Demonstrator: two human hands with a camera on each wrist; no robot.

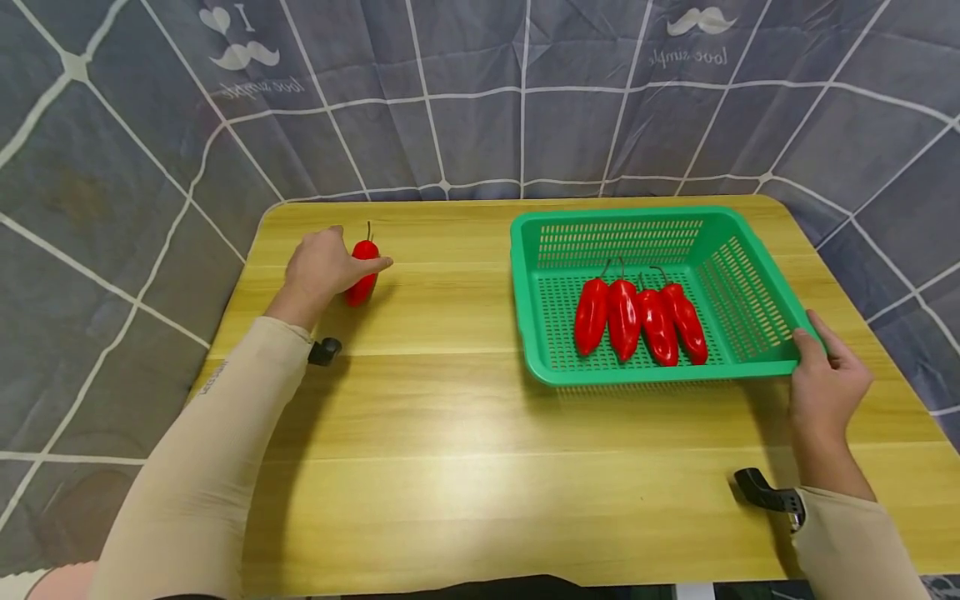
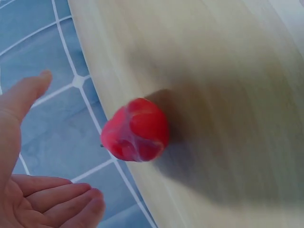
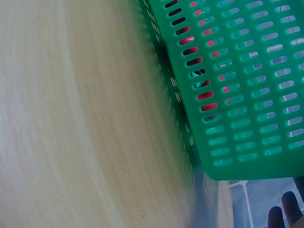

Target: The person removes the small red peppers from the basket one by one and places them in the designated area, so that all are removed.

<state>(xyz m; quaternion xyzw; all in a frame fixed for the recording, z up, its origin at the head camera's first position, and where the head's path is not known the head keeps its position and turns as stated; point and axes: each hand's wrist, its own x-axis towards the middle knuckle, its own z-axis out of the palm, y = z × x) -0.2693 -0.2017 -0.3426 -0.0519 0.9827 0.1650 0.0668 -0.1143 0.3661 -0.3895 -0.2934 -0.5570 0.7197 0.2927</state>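
A red pepper [image 1: 363, 273] with a thin dark stem lies on the table at the far left. My left hand [image 1: 324, 265] is over and beside it, thumb stretched across above the pepper. In the left wrist view a gap separates the spread thumb and fingers from the pepper [image 2: 135, 130]. On the right is a green slotted plastic basket [image 1: 630, 377], with several shiny red peppers [image 1: 624, 319] side by side in it. My right hand [image 1: 828, 387] grips the basket's near right corner, thumb over the rim. Its fingertips [image 3: 275, 218] show below the basket wall [image 3: 247, 168] in the right wrist view.
The wooden table [image 1: 442, 467] carries both the lone pepper and the basket. Grey cloth [image 1: 480, 142] with white grid lines hangs close behind the table and along both sides. Black camera mounts [image 1: 765, 490] stick out from both wrists.
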